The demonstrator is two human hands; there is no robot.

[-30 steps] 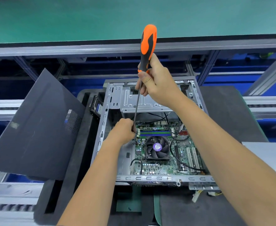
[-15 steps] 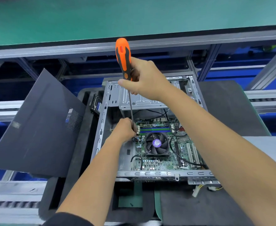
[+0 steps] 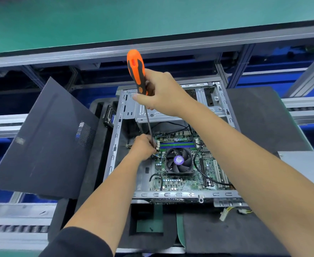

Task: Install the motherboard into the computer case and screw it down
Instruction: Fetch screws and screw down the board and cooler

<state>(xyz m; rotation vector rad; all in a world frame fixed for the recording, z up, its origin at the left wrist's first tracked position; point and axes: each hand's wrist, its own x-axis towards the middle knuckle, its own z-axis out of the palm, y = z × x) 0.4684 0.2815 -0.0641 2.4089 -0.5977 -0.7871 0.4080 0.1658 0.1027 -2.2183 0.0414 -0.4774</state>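
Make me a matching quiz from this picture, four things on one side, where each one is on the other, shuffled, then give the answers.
1. screwdriver
2. fan
3. side panel
4. loose connectors

A. on the motherboard
B. left of the case
C. in the right hand
D. on the mat, near side of the case

Pairs: 1-C, 2-A, 3-B, 4-D

right hand (image 3: 163, 93) holds screwdriver (image 3: 136, 71) upright; left hand (image 3: 143, 147) steadies its shaft over motherboard (image 3: 206, 164)
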